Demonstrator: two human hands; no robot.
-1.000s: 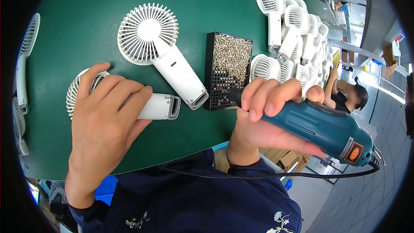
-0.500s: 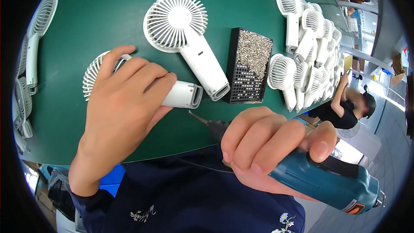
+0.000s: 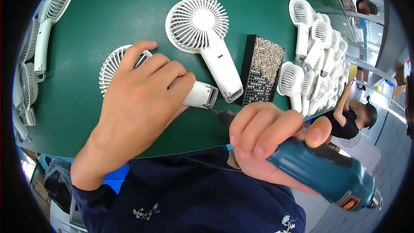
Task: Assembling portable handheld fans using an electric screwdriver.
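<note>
A white handheld fan (image 3: pixel 199 94) lies on the green table under my left hand (image 3: pixel 144 88), whose fingers are wrapped over its handle and grille. My right hand (image 3: pixel 269 140) grips a teal electric screwdriver (image 3: pixel 319 172), thumb along its dark upper side. The thin bit points left and its tip is at the end of the fan's handle; whether it touches a screw is too small to tell. Just beyond lies a second white fan (image 3: pixel 205 30), grille up. To its right stands a black screw tray (image 3: pixel 248 71), filled with small silver screws, some sitting in rows of holes.
A heap of white fans (image 3: pixel 321 56) covers the table's right side. More white fans (image 3: pixel 43 43) lie along the left edge. The green tabletop (image 3: pixel 120 8) ends at my body. Beyond the right side, a person in a black cap (image 3: pixel 351 114) is at work, with another person farther back.
The screwdriver's bit has come from just below the fan's handle to its end. Everything on the table appears shifted slightly to the right in view.
</note>
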